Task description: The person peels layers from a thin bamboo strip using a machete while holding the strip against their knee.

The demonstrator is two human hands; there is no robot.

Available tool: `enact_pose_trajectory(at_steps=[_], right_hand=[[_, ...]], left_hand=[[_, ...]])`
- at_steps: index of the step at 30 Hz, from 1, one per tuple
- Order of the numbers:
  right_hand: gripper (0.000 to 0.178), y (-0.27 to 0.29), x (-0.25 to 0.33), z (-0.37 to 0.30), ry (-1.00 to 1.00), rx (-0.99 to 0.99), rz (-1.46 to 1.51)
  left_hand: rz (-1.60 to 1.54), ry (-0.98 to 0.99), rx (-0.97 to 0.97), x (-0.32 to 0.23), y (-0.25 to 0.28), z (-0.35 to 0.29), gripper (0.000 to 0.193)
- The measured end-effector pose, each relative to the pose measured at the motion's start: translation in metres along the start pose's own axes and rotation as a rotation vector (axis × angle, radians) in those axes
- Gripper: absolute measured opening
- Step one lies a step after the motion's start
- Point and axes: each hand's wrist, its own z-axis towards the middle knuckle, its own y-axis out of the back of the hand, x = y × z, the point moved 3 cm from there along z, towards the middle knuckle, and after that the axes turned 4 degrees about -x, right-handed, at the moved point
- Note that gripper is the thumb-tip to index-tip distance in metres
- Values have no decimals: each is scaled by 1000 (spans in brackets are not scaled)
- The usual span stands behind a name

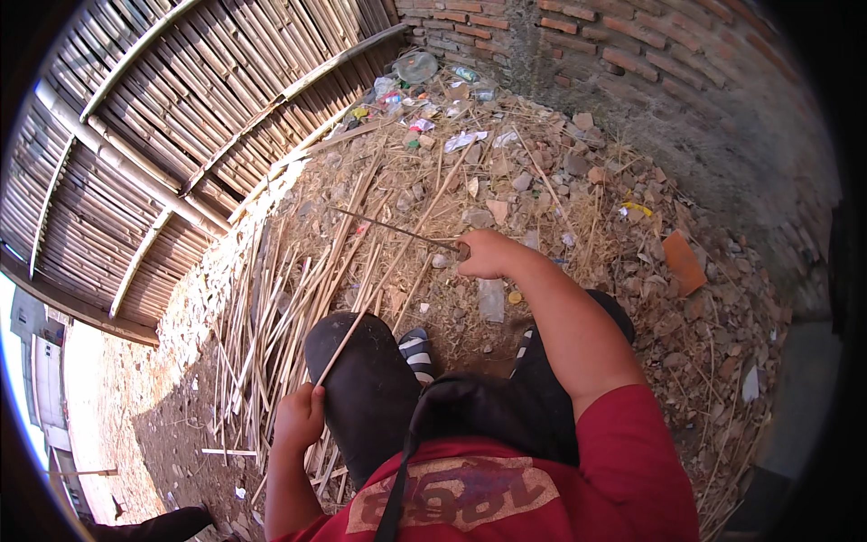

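My left hand (299, 417) is closed around the lower end of a long bamboo strip (347, 338). The strip slants across my left knee and up over the ground ahead. In my right hand (486, 254), closed in a fist, is a long thin dark blade (393, 228); its grip is hidden by the fingers. The blade points left and crosses over the strip, but whether the two touch I cannot tell. A heap of split bamboo strips (287, 312) lies beside my left leg.
A bamboo-slat panel (217, 99) stands at the far left, a brick wall (623, 59) at the far right. Rubble, dry straw and plastic litter (465, 140) cover the ground ahead. An orange slab (684, 263) lies to the right. Striped sandals (416, 355) show between my knees.
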Motion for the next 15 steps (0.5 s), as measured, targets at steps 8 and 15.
enact_pose_trajectory(at_steps=[8,15], right_hand=[[34,-2,21,-10,153,141,-20],[40,-13,45,-15,193,176,-147]], left_hand=[[-76,29,-10,14,-5,-5,41],[-36,63,12,9,3,-8,42]])
